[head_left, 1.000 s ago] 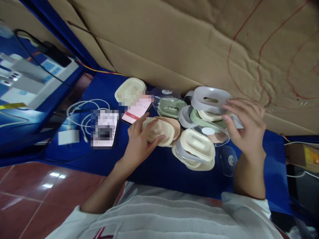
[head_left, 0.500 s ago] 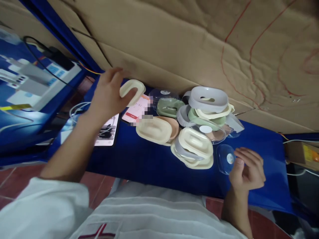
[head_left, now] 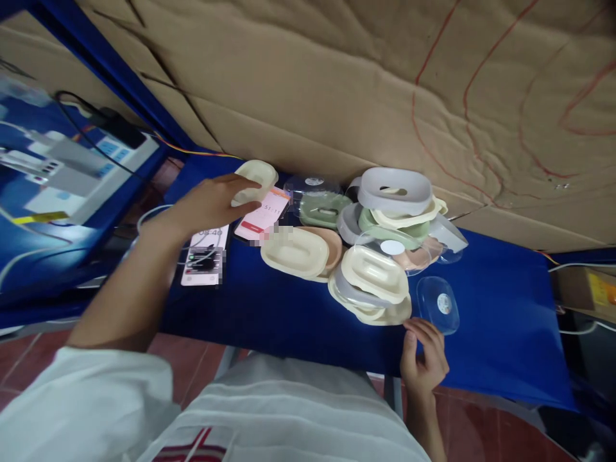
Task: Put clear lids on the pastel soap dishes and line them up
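My left hand (head_left: 216,202) reaches across the table at the back left, fingers outstretched and thumb apart. Its fingertips overlap a cream oval soap dish (head_left: 257,172) and the near end of a phone with a pink screen (head_left: 264,215); whether they press on the dish I cannot tell. My right hand (head_left: 424,356) is at the front edge, loosely curled with a gap between thumb and fingers. Its fingertips come close to the lowest cream piece (head_left: 397,313) of a small stack topped by a cream dish (head_left: 375,274). A clear plastic lid (head_left: 437,305) lies just beyond them.
More cream (head_left: 294,251), green (head_left: 325,208) and grey (head_left: 395,191) dish parts are heaped mid-table against a cardboard wall (head_left: 308,96). A second phone (head_left: 205,256) with a cable across it lies at left. A power strip (head_left: 103,170) stands on the neighbouring blue table.
My left hand has lowered and flattened over the cream dish and phone. My right hand has moved left and nearer, off the clear lid towards the stack. The view has shifted slightly.
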{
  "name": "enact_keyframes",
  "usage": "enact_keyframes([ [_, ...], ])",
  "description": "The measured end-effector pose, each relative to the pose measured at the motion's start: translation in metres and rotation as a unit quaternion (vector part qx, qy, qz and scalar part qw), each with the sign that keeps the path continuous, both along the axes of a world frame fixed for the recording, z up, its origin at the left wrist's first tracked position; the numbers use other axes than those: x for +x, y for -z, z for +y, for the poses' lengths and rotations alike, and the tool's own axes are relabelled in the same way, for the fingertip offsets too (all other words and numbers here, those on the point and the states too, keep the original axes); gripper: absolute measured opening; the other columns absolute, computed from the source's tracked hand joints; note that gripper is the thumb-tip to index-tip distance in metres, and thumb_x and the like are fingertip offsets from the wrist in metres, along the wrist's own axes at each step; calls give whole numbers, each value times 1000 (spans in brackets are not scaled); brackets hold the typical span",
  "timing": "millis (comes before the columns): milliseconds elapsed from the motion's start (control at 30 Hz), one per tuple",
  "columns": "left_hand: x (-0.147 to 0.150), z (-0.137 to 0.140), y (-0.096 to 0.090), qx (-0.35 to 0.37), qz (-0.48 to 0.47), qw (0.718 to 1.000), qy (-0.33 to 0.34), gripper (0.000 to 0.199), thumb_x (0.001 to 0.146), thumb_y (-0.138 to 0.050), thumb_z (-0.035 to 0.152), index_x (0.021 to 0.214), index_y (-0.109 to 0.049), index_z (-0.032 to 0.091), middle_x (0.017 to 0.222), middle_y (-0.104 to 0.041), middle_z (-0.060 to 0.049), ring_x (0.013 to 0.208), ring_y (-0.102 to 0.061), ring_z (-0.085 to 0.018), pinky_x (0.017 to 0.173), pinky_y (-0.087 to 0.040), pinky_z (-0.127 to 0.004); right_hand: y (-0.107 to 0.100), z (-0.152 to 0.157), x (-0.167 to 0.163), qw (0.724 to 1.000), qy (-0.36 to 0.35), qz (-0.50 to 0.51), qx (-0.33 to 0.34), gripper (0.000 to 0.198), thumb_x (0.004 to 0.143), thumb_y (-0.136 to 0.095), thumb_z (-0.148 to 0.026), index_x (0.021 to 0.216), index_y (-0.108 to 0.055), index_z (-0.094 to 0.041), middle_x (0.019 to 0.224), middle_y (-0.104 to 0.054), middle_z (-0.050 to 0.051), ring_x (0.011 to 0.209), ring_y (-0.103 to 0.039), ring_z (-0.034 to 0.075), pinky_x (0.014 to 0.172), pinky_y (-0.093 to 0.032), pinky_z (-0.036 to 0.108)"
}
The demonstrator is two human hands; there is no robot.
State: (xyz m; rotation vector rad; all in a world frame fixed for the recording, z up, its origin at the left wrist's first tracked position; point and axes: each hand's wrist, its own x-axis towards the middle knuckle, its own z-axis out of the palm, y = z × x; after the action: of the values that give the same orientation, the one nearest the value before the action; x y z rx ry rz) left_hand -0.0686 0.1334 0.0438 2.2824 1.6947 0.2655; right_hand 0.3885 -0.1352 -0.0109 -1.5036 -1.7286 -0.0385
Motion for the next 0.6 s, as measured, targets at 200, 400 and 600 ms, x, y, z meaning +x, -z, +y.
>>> enact_keyframes([
  [200, -20, -17, -21, 83, -46, 995, 41, 98, 104, -28, 88, 138, -67, 5, 136, -72, -11, 130, -66, -27, 120, -48, -52, -1, 0, -4, 1000, -7, 8, -10, 22, 100, -65, -8, 112, -76, -23, 102, -78, 6, 100, -75, 25, 91, -60, 45],
  [400, 28, -114, -14, 161, -97, 980, 58, 35, 115, -53, 43, 129, -72, 17, 130, -77, -8, 122, -73, -25, 107, -59, -45, 6, 5, -19, 996, -58, -64, -36, 25, 101, -71, -15, 124, -74, -24, 117, -78, 8, 115, -73, 27, 102, -55, 47],
  [600, 120, -200, 44, 134, -220, 939, 228, 19, 111, -59, 24, 125, -71, 20, 124, -78, -9, 111, -75, -21, 97, -61, -36, 12, 12, -27, 987, -85, -120, -68, 31, 103, -73, -22, 133, -70, -25, 126, -73, 10, 122, -70, 28, 108, -50, 48],
])
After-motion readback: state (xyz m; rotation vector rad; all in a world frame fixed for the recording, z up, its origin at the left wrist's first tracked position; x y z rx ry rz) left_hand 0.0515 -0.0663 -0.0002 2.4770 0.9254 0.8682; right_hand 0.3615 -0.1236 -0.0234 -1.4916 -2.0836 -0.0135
